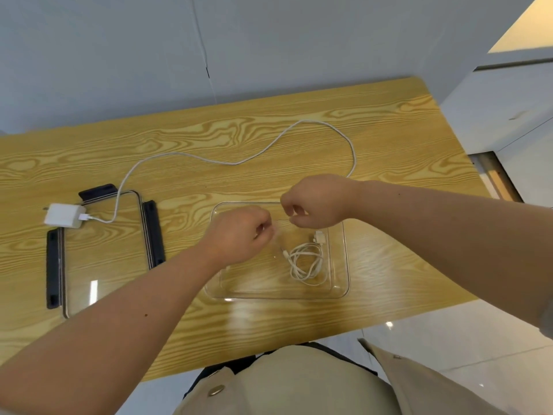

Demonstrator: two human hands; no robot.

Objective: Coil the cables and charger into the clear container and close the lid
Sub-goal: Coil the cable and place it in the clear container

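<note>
A clear container (pixel 345 259) sits on the wooden table with a coiled white cable (pixel 305 260) inside. Both my hands hover over its far half. My left hand (pixel 239 235) and my right hand (pixel 317 203) are closed, pinching a thin stretch of the long white cable between them. That long cable (pixel 239 162) loops across the table's far side and runs left to the white charger (pixel 64 215). The charger rests on the clear lid (pixel 101 265), which lies flat to the left with black clips.
The table (pixel 299 115) ends near a grey wall at the back and drops off at the right onto a pale floor. A person's beige clothing shows at the bottom edge.
</note>
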